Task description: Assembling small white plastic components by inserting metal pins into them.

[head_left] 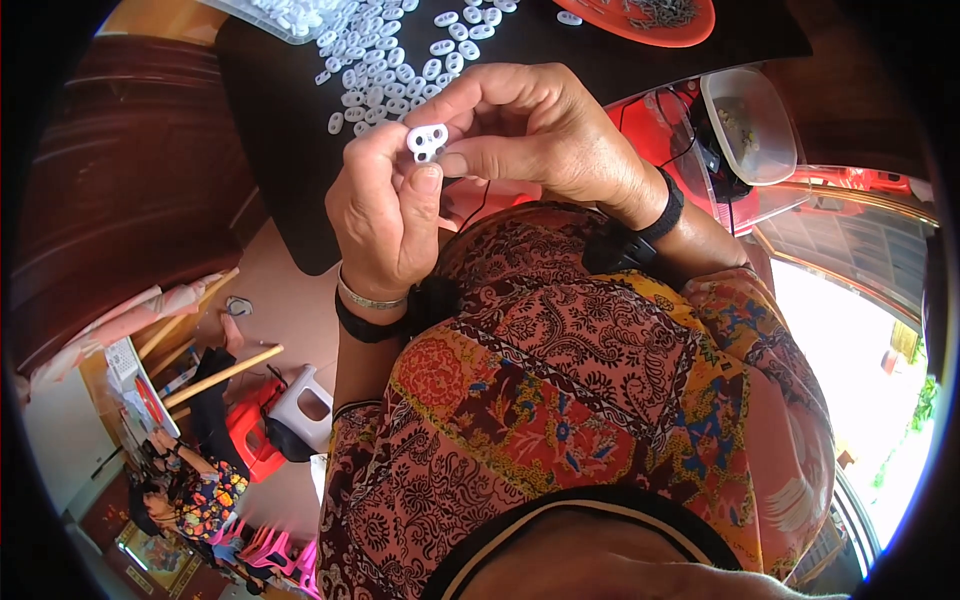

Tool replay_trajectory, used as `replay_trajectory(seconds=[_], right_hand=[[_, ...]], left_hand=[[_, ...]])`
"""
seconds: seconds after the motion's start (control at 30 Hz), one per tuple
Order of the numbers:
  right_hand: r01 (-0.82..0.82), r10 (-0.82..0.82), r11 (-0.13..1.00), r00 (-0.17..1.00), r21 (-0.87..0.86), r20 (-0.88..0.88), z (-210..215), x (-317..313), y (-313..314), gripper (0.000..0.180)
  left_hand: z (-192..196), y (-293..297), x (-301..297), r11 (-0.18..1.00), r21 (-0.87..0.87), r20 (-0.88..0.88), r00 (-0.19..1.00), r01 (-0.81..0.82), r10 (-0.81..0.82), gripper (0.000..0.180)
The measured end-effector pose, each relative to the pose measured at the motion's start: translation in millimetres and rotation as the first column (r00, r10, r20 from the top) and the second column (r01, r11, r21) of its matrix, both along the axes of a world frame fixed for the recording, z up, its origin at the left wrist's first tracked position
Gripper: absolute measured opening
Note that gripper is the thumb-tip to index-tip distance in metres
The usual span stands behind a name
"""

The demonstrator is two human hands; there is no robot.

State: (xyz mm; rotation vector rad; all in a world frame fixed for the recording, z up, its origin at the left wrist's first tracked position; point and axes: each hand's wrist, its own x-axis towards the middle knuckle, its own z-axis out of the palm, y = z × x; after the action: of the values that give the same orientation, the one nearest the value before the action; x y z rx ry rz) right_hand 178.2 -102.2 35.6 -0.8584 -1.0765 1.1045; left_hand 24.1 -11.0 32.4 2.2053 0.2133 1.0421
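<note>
Pinched between both my hands is a small white plastic piece (pixel 427 140) with dark round holes. My left hand (pixel 385 205) is closed, thumb and forefinger gripping the piece from the left and below. From the right, my right hand (pixel 550 130) holds it too, thumb at its lower right edge and forefinger curled behind. Whether it is one part or two pressed together, I cannot tell. Beyond my hands, many loose white two-holed oval pieces (pixel 375 70) lie scattered on the dark tabletop (pixel 275 110).
A clear tub (pixel 258 20) heaped with white pieces stands at the far left. An orange-red dish (pixel 655 38) holds small grey metal pins (pixel 668 12). To the right is a translucent box (pixel 775 160). Another person (pixel 200 500) sits at lower left, near a red stool (pixel 248 435).
</note>
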Motion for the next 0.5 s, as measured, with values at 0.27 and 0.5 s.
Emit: replay_trajectory(seconds=[0.27,0.5], right_hand=[[0.048,-0.054,0.998,0.985,0.041,0.167,-0.8,-2.9,-5.6,0.025],[0.091,-0.198,0.958,0.895,0.271,0.4,-2.1,-1.0,-2.3,0.026]], left_hand=[[0.4,0.3,-2.3,0.984,0.172,-0.048,0.997,-0.052,0.061,0.021],[-3.9,-1.9,-0.3,0.978,0.188,0.038,0.995,-0.094,0.089,0.021]])
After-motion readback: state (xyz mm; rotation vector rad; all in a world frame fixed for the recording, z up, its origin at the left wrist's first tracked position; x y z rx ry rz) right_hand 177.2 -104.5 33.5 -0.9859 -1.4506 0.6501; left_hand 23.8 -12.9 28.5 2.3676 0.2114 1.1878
